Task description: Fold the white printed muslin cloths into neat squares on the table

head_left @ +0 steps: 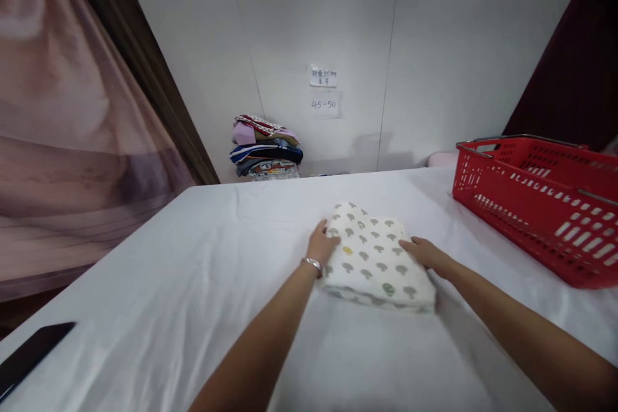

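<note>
A folded white cloth point(369, 257) printed with grey mushroom shapes, plus a few green and yellow ones, lies in several layers in front of me. Its far edge is uneven, with the left corner reaching higher. Gripping the left edge is my left hand point(322, 246), thumb on top and the other fingers partly hidden beside the cloth; a silver bracelet circles that wrist. At the right edge, my right hand point(425, 253) grasps the cloth, its fingertips on the border and the rest of the fingers partly hidden.
A white sheet covers the table point(193, 296). On the right stands a red plastic basket point(526, 206). Folded clothes point(265, 151) are stacked beyond the far edge. A black phone-like object point(33, 354) lies at the near left, and a pink curtain point(72, 129) hangs on the left.
</note>
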### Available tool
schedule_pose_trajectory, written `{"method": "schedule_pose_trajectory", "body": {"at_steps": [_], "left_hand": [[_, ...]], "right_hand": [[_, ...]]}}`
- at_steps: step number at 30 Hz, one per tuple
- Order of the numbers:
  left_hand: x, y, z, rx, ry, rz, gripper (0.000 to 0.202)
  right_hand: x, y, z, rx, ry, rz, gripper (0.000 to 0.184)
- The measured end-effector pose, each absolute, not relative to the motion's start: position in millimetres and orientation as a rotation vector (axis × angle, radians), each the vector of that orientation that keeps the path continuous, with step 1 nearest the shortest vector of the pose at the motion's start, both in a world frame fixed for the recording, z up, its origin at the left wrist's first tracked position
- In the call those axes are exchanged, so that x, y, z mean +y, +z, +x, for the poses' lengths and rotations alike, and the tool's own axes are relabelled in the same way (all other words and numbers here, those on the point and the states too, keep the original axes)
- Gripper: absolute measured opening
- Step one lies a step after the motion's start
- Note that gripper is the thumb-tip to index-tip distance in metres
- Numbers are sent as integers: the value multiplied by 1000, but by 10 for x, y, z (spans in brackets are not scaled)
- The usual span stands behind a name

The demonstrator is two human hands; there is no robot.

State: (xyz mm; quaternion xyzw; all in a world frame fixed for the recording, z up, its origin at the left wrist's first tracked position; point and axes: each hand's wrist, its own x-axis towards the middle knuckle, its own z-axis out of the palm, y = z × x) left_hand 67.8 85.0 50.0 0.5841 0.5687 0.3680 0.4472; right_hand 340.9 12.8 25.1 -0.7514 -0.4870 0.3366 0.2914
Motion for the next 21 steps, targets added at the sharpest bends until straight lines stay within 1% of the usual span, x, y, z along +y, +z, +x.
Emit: {"method": "schedule_pose_trajectory", "body": {"at_steps": [3,6,8,11,13,16,19,21], "left_hand": [[1123,650,288,1451,745,1655,55],[1204,626,5,1560,637,1717,48],[1149,546,-64,1622,624,1743,45],[959,452,23,1645,660,1828,45],[779,438,184,1568,695,1989,44],[452,433,497,1330,675,2330,47],[122,358,750,1140,565,2482,55],[-48,275,825,1022,507,2561,56]], "right_hand": [[-33,151,3004,-1233,1169,-1822,54],[-71,91,2825,-1210,1349,-1692,57],[-1,92,2895,-1348,1236,-1785,52],[187,140,3139,-1495,846,-1929,47],[323,184,3268,-1488,690,-1936,46],[501,216,3310,-1486,630,-1893,45],[618,177,3253,-1535,609,-1837,45],[648,127,3234,-1610,621,-1798,40]]}}
